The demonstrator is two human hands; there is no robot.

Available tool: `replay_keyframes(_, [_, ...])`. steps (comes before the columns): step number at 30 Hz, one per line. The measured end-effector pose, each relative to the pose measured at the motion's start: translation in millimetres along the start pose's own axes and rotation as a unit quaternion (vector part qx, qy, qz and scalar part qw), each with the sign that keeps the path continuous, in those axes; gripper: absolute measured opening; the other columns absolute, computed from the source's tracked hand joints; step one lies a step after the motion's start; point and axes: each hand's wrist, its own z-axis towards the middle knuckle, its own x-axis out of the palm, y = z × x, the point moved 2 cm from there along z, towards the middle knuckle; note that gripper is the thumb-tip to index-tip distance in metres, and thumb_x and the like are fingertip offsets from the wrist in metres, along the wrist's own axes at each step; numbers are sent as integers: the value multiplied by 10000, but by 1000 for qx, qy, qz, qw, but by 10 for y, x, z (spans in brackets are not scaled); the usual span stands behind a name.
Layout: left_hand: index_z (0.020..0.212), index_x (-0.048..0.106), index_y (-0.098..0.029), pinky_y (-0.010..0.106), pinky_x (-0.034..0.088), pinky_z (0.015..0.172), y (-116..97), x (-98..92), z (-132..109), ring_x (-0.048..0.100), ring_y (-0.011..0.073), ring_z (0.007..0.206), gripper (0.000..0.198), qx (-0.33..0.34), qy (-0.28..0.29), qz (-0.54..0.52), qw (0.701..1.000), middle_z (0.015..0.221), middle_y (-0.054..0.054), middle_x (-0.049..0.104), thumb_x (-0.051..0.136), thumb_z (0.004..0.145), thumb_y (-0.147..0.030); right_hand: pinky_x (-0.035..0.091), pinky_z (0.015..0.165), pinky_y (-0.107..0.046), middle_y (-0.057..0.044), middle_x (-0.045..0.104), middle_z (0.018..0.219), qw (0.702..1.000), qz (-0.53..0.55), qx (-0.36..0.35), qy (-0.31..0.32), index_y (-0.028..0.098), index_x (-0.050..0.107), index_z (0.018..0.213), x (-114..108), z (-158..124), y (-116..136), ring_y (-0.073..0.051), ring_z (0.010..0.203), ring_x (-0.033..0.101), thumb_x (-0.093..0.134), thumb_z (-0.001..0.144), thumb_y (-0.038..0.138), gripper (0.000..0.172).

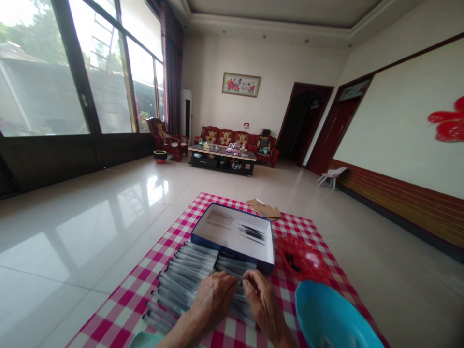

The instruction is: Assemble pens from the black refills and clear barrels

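The head view takes in a pale tiled floor [119, 232] with a tall window [39, 87] along its left side. At the far wall stands a red sofa [232, 137], a low black table [221, 158] in front of it. A pink-and-white checked cloth [123, 295] spreads below the camera. On its right near side sits a blue basin [337, 309], cut off by the lower edge; what lies in it is too blurred to name. A shallow box [232, 220], blue outside and white inside, rests near the cloth's far end. Just right of it is a clear red bowl [311, 263] holding some dark bits. Beyond the box lies flat cardboard [266, 210].

The left hand [213, 295] and right hand [264, 302] are close together over the pens [184, 278], which lie in rows on the cloth along the box's near side. The thumb and fingers of each hand are curled toward a pinch; I cannot tell whether either grasps the small dark tip [239, 282] between them. Thin black sticks [253, 233] lie inside the box, at its right.
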Motion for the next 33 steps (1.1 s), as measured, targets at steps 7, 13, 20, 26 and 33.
replay_keyframes(7, [749,617,-185,233,350,606,-42,8,-13,591,160,699,267,9,4,8,1000,729,35,620,404,910,-206,402,696,-258,-8,544,752,999,-4,-28,19,218,550,735,17,7,-25,-164,731,533,440,902,297,215])
replay_keyframes(13, [775,624,-189,239,347,602,-43,28,-19,587,160,689,269,11,7,3,1000,729,31,611,399,920,-219,344,571,-248,26,467,605,1000,-3,24,-16,214,477,621,82,-4,-98,-134,584,447,446,904,338,311])
replay_keyframes(20, [743,606,-183,237,344,606,-32,-23,-26,589,161,704,251,5,9,10,1000,731,27,618,417,908,-193,393,687,-251,-2,558,766,999,-3,-21,34,212,554,792,-44,-5,47,-162,739,531,474,887,276,139])
replay_keyframes(26, [780,630,-187,234,353,609,-41,22,-34,593,161,709,249,9,13,5,1000,728,24,619,416,909,-188,369,610,-239,21,482,667,999,-35,-12,25,208,473,661,56,-20,-64,-133,646,482,410,917,306,281])
replay_keyframes(33, [840,650,-194,237,365,611,-25,6,-43,601,169,719,241,11,13,0,1000,747,29,621,418,908,-201,357,594,-234,28,482,645,999,-26,5,27,200,487,668,11,-15,-57,-124,631,480,380,933,333,316])
